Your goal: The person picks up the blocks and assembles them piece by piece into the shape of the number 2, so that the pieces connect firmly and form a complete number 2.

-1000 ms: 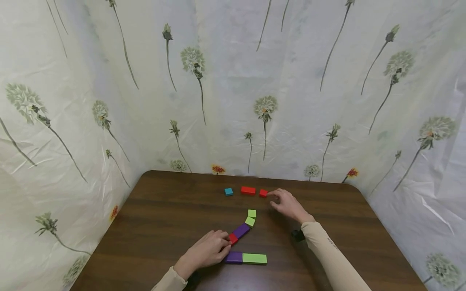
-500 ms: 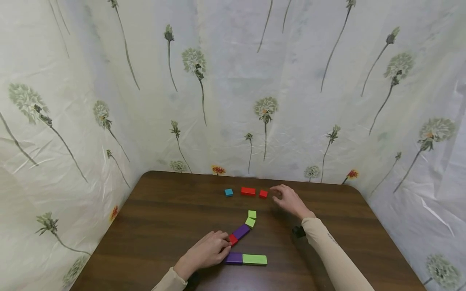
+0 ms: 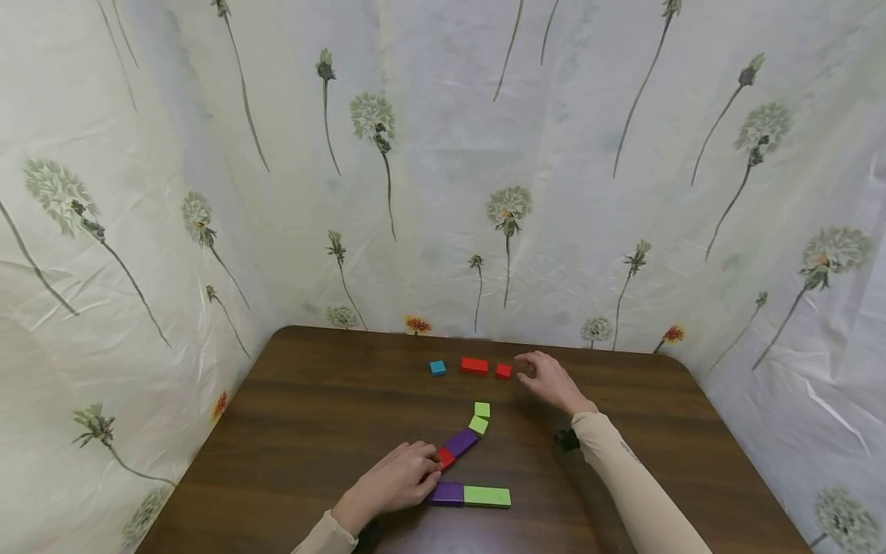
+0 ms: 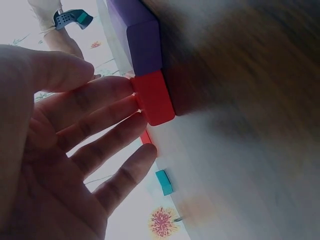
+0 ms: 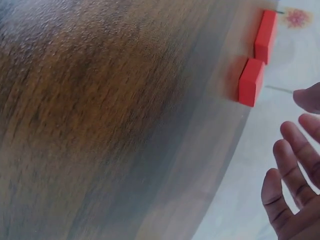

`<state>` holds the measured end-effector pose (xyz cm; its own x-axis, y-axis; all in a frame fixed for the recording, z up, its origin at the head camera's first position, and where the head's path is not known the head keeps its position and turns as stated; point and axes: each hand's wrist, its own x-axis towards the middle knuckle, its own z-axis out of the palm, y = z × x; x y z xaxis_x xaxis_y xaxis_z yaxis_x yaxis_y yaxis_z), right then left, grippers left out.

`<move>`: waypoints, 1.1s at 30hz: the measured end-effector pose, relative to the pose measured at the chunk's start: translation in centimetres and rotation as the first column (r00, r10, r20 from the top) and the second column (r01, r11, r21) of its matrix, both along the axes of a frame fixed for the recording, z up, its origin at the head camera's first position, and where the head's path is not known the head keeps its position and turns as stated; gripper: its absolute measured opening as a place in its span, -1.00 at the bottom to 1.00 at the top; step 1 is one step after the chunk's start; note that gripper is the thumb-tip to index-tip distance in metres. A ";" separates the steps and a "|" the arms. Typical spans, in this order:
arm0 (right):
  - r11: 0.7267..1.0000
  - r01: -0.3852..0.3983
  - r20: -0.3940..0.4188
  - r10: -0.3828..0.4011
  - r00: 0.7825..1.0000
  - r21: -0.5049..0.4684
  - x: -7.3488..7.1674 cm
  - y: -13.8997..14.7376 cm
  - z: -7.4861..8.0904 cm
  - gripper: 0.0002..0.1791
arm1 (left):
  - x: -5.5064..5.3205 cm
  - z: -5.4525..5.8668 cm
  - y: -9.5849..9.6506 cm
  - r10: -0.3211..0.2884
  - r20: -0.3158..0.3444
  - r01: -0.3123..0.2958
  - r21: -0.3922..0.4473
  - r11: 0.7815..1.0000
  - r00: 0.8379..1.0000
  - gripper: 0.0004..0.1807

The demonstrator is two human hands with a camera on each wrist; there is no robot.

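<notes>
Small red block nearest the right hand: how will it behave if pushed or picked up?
The small red block is probably rigid, judging by its straight edges. Its flat faces make rolling unlikely. Nudged low, it would probably slide, since the table shows a slight sheen.

The worktop (image 3: 332, 400) is dark brown with wood grain and rounded far corners. Against the left hand (image 3: 394, 477) lies a small red block (image 3: 446, 458); from it a purple bar (image 3: 461, 442) and two lime squares (image 3: 478, 425) lead away from that hand. By its thumb, a purple block (image 3: 448, 494) adjoins a lime bar (image 3: 487, 496). Leftward from the right hand (image 3: 550, 381) lie a red square (image 3: 504, 371), a red bar (image 3: 474, 365) and a blue block (image 3: 438, 368).
</notes>
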<state>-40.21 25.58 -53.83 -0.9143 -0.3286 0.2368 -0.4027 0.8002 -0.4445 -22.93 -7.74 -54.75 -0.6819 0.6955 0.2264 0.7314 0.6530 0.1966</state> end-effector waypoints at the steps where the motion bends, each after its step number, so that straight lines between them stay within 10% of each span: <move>1: 1.000 0.000 0.002 0.000 1.000 0.004 0.0 0.0 0.0 -0.61 | 0.0 0.0 0.0 -0.001 0.000 0.001 0.001 1.000 1.000 -0.75; 33: 0.996 0.066 0.070 -0.070 0.995 0.063 -1.6 -1.0 -2.4 -0.49 | 0.0 0.0 -0.1 0.000 0.028 0.001 -0.018 1.000 1.000 -0.73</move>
<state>-41.78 24.55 -56.25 -0.9491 -0.2766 0.1507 -0.3148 0.8512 -0.4200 -22.92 -7.83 -54.76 -0.6875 0.6996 0.1944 0.7260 0.6565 0.2049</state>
